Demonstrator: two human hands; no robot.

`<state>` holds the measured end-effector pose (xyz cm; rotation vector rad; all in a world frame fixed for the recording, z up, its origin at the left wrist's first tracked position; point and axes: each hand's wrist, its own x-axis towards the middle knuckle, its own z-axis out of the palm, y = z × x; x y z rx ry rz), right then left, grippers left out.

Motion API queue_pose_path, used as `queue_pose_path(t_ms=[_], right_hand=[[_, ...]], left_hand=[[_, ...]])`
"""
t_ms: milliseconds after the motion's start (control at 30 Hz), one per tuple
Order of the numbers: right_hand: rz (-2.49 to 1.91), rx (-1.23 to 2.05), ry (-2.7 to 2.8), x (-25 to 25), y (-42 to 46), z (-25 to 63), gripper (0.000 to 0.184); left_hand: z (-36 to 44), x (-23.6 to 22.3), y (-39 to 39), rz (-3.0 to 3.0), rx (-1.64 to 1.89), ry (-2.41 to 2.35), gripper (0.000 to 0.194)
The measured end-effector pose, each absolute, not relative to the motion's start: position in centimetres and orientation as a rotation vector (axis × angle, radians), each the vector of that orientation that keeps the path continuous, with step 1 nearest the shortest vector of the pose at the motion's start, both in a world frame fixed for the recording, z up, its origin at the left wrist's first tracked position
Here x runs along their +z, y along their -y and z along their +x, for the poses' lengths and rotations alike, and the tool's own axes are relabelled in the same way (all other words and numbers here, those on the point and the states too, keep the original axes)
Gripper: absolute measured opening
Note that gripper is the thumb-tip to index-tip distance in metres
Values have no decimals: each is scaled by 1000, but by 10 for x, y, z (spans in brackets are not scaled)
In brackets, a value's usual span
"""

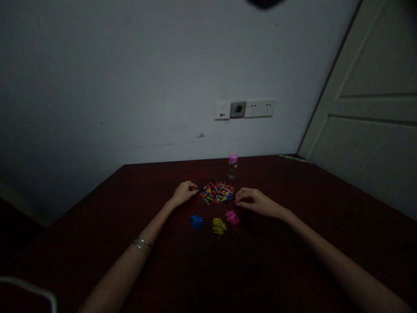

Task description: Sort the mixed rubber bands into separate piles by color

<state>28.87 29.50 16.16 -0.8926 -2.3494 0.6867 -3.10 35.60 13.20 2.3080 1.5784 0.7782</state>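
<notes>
A mixed heap of small, thin, multicoloured clip-like pieces [216,193] lies on the dark red-brown table; their exact kind is too small to tell. My left hand [186,192] rests at the heap's left edge, fingers bent and tips drawn together. On the right edge, my right hand [253,201] has curled fingers, with thumb and fingertips nearly meeting. Whether either hand pinches a piece cannot be made out. Closer to me lie three single-colour piles: blue pieces [196,221], yellow pieces [219,226] and pink pieces [232,218]. Faint reddish pieces [236,231] show below the pink ones.
Behind the heap stands a clear bottle [232,170] with a pink lid and straw. The table [156,174] meets a pale wall bearing sockets [260,108]. A panelled door [368,130] is on the right. A pale cord [29,285] crosses the lower left.
</notes>
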Motion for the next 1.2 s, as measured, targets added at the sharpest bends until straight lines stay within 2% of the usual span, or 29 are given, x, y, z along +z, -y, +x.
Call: queue_pose_path(t_ms=[333,867,1200], right_hand=[[-940,666,2340,159,-297,292,20],[-964,615,2382,156,-300,295,20],[-978,590,2370,158,-299,295,18]], left_hand=[[-29,134,-352,2433,672,-1536,21],[-25,136,-348,2420,778,-1521,19],[-26,158,-350,2412,973,-1447,18]])
